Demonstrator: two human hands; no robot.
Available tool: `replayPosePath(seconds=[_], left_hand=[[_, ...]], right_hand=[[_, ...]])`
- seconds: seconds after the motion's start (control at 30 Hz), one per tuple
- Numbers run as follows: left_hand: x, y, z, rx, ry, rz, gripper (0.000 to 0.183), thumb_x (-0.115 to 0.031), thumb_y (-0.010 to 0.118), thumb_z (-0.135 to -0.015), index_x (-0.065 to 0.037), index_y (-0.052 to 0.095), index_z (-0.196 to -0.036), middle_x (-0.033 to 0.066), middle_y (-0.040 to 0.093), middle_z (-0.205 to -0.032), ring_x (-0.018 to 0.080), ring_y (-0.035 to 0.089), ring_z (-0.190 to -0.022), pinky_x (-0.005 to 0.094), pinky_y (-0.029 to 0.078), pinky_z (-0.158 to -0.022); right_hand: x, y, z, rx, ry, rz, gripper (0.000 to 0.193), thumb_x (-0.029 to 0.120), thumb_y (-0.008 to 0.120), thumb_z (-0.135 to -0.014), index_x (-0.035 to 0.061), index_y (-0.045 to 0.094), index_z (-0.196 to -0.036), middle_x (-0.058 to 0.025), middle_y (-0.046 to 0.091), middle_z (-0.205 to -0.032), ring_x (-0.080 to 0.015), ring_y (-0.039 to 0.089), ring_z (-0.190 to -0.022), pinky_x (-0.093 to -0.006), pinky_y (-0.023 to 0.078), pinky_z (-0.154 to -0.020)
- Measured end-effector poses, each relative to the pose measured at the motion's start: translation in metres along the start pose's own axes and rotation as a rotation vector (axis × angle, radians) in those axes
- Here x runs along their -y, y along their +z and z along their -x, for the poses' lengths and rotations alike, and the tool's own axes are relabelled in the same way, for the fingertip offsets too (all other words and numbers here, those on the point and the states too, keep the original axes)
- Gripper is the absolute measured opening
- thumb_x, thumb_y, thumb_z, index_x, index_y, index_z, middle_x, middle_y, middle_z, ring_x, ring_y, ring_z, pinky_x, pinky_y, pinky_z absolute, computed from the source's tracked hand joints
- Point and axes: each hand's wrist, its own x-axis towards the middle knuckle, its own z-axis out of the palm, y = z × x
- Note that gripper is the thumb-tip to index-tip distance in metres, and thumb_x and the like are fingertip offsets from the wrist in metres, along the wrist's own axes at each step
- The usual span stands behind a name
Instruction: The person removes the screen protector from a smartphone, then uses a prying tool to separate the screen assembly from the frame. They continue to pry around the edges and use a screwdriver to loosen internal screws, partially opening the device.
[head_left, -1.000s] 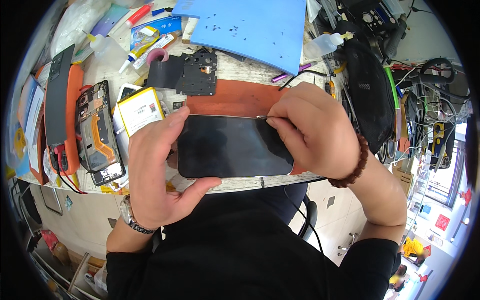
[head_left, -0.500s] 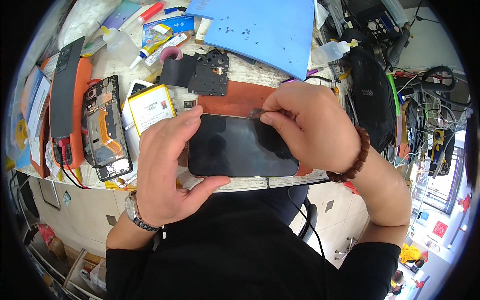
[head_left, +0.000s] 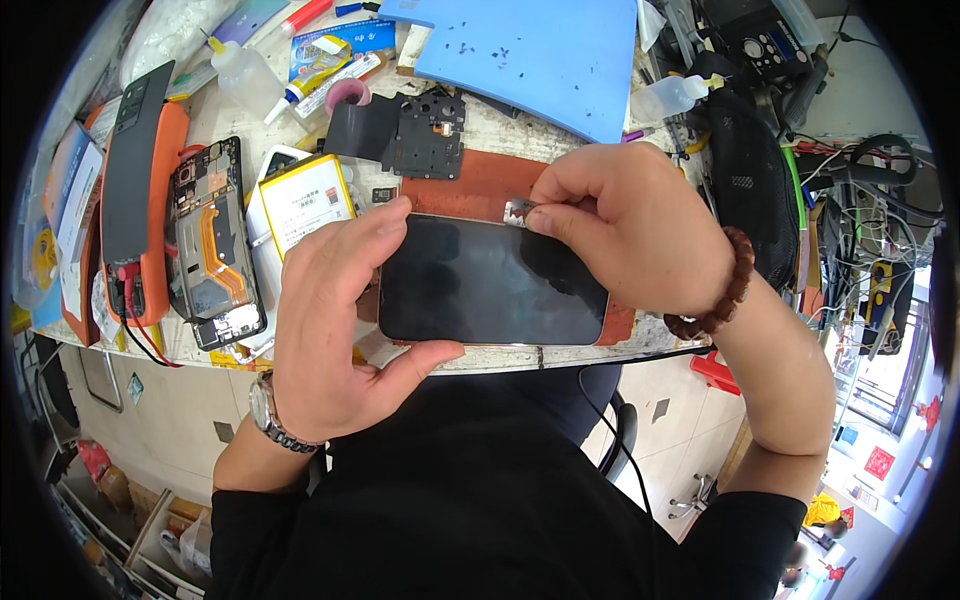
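A dark smartphone screen (head_left: pixel 480 285) lies face up, lengthwise in front of me, on a reddish-brown mat (head_left: pixel 450 192). My left hand (head_left: pixel 330 320) clasps its left end, fingers at the far edge and thumb along the near edge. Between thumb and forefinger, my right hand (head_left: pixel 635 230) pinches a small metal razor blade (head_left: pixel 516 211) at the phone's far edge, right of its middle. Whether the blade's edge enters the seam cannot be made out. Just beyond the phone lies a black phone inner cover (head_left: pixel 425 140) with a dark flap.
To the left lie an opened phone body (head_left: pixel 215 245), a white battery (head_left: pixel 305 205) with yellow edges and an orange-and-black device (head_left: pixel 140 200). A blue pad (head_left: pixel 530 60) with dark flecks covers the back. Dropper bottles (head_left: pixel 668 98) and a black mesh case (head_left: pixel 755 200) stand nearby.
My right hand has shifted slightly right and turned, so the blade's shiny flat face now shows. The left hand keeps its hold on the phone. The whole view has moved a little.
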Motion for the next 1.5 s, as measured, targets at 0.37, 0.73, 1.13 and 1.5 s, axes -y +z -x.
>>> replayPosePath(seconds=[0.37,0.73,1.13,1.5], left_hand=[[0.000,-0.003,-0.001,0.019,0.004,-0.013,0.098,-0.025,0.101,-0.078,0.002,0.047,-0.155,0.0241,0.060,-0.154,0.0347,0.062,-0.133,0.0406,0.053,-0.106],[-0.004,-0.001,0.000,-0.011,-0.082,0.065,0.089,-0.022,0.100,-0.075,0.001,0.055,-0.148,0.0209,0.064,-0.152,0.0404,0.062,-0.131,0.0482,0.047,-0.111],[-0.004,-0.001,0.000,-0.007,-0.077,0.068,0.092,-0.023,0.100,-0.075,0.001,0.054,-0.150,0.0208,0.064,-0.152,0.0400,0.062,-0.132,0.0477,0.047,-0.111],[-0.003,0.004,0.000,-0.059,-0.076,0.093,0.095,-0.020,0.102,-0.071,0.001,0.055,-0.151,0.0187,0.065,-0.150,0.0381,0.062,-0.129,0.0447,0.051,-0.107]], right_hand=[[-0.001,0.005,0.013,-0.090,-0.144,0.025,0.007,-0.003,0.078,-0.092,-0.0029,0.074,-0.097,-0.0103,0.066,-0.080,-0.0176,0.061,-0.068,-0.0318,0.050,-0.063],[-0.002,0.034,0.002,-0.322,-0.457,0.078,0.009,-0.005,0.079,-0.089,0.0005,0.075,-0.094,-0.0131,0.070,-0.085,-0.0337,0.067,-0.080,-0.0387,0.054,-0.071],[0.010,0.011,-0.012,0.024,0.057,-0.108,0.009,0.005,0.079,-0.097,-0.0031,0.076,-0.097,-0.0033,0.068,-0.076,-0.0070,0.057,-0.069,-0.0284,0.049,-0.063],[-0.008,0.010,0.024,-0.243,-0.372,0.256,0.009,-0.003,0.078,-0.089,0.0012,0.074,-0.095,-0.0144,0.070,-0.086,-0.0364,0.067,-0.083,-0.0420,0.054,-0.074]])
